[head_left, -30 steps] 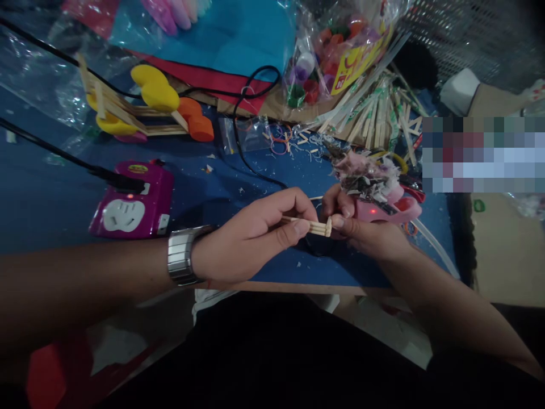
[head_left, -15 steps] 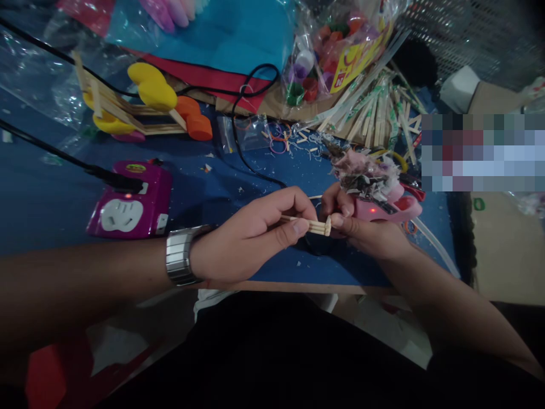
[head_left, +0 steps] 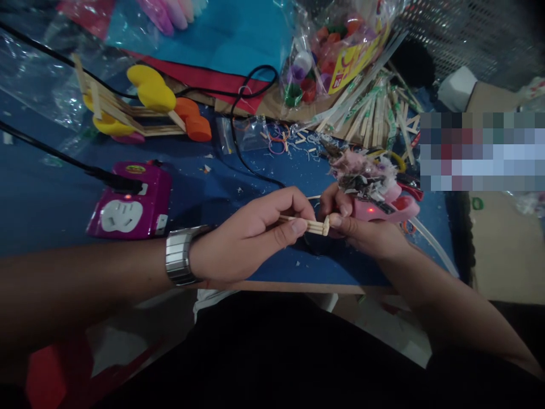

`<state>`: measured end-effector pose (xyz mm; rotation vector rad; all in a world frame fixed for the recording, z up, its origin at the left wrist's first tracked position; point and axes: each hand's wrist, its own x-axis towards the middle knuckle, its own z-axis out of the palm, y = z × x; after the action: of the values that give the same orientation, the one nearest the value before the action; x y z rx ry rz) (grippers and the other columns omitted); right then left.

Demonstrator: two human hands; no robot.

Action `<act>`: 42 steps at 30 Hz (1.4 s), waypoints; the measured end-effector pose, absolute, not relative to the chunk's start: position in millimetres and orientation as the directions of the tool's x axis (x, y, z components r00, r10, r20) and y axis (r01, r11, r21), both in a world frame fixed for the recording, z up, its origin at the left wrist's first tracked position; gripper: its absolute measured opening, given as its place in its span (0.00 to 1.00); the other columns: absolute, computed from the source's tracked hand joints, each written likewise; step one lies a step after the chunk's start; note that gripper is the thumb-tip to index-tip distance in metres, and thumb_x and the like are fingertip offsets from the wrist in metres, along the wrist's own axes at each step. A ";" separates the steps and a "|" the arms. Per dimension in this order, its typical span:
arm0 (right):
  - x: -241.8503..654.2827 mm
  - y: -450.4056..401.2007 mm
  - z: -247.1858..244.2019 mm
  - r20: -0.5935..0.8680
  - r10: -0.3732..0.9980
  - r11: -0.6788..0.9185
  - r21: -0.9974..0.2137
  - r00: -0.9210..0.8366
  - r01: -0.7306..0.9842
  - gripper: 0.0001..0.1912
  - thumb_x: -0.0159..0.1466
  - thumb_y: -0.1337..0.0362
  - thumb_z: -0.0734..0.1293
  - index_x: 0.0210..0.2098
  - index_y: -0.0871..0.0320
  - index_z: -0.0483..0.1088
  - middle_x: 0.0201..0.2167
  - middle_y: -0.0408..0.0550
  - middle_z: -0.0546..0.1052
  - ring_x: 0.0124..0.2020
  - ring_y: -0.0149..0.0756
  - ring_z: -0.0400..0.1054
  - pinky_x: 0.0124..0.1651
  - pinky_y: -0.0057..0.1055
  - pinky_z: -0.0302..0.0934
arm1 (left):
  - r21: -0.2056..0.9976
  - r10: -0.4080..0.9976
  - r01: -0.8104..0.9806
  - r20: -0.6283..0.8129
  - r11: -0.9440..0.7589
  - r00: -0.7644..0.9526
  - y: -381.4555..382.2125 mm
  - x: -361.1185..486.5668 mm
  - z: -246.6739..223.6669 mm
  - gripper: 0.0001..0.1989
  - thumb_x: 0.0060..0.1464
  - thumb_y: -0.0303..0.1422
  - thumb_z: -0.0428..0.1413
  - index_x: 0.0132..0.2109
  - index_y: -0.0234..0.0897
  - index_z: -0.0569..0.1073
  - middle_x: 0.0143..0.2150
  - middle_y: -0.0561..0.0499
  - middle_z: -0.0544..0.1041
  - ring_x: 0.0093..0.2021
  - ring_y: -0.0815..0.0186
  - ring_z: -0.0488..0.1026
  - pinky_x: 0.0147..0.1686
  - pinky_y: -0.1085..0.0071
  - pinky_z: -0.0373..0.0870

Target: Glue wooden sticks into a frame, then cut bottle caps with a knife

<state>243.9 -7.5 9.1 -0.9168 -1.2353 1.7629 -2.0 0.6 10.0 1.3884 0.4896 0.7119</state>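
Note:
My left hand (head_left: 259,230), with a metal-banded watch on its wrist, pinches a small piece made of thin wooden sticks (head_left: 315,227) between thumb and fingers. Several sticks lie side by side, and a short crosspiece sits at their right end. My right hand (head_left: 357,224) is closed at that end, its thumb against the crosspiece; its fingertips are partly hidden. Just behind the right hand is a pink glue gun (head_left: 385,209) with a lit red light. A clump of pink and grey scraps (head_left: 361,173) lies against it.
A purple power socket (head_left: 130,201) with black cables stands at left. Behind it is a stick frame with yellow and orange caps (head_left: 151,94). Bundled wooden sticks (head_left: 374,113), a bag of coloured caps (head_left: 323,62) and scattered scraps lie on the blue table (head_left: 204,199).
Both hands keep almost the same pose around the stick piece. The view has shifted very slightly.

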 end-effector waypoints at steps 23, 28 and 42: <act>244.6 -7.3 10.4 -0.137 0.877 -0.257 -0.943 -0.460 -0.210 0.16 0.67 0.63 0.79 0.32 0.55 0.68 0.37 0.40 0.73 0.29 0.24 0.68 0.28 0.22 0.62 | 0.985 0.700 -0.168 0.104 0.024 0.707 0.6 -2.8 9.4 0.10 0.75 0.38 0.55 0.47 0.36 0.72 0.37 0.52 0.70 0.36 0.69 0.66 0.39 0.68 0.65; 243.9 -7.9 9.9 -0.124 0.879 -0.247 -0.944 -0.461 -0.218 0.16 0.67 0.64 0.79 0.33 0.55 0.67 0.37 0.39 0.73 0.30 0.23 0.69 0.29 0.23 0.61 | 0.986 0.698 -0.167 0.109 0.015 0.708 1.9 -2.0 8.2 0.10 0.76 0.38 0.54 0.47 0.35 0.72 0.38 0.52 0.70 0.36 0.70 0.65 0.40 0.69 0.65; 244.9 -8.5 8.9 -0.121 0.880 -0.243 -0.946 -0.460 -0.216 0.15 0.68 0.64 0.78 0.34 0.55 0.68 0.37 0.39 0.73 0.30 0.24 0.68 0.29 0.24 0.60 | 0.983 0.702 -0.171 0.074 0.070 0.708 0.5 -2.5 7.9 0.11 0.76 0.39 0.54 0.48 0.36 0.72 0.37 0.53 0.68 0.35 0.70 0.65 0.35 0.69 0.63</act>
<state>244.9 -8.5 8.9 -0.8832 -1.2172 1.8023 -2.5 0.5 7.9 1.3511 0.4885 0.6977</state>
